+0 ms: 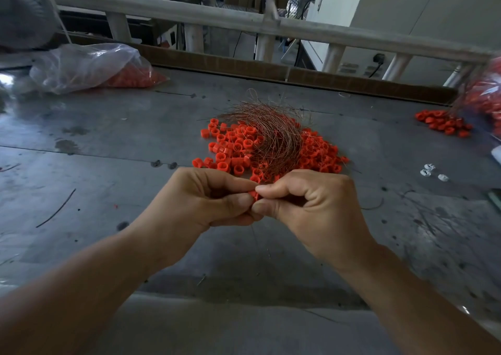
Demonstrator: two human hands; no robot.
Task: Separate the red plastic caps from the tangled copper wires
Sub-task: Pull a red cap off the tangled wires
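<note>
We pinch one cap [254, 194] between left hand [206, 200] and right hand [306, 205] | near wires [271, 135], to pull it free | pile [235, 148] beyond

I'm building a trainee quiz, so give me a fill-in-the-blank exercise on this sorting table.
The left hand and the right hand together pinch one small ____ plastic cap.
The tangled bundle lying on the pile of loose caps is thin ____ wire.
The clear plastic bag holding more caps lies at the far ____ of the grey table.
The small pieces right of the pile are ____.
Missing words: red, copper, left, white.
</note>
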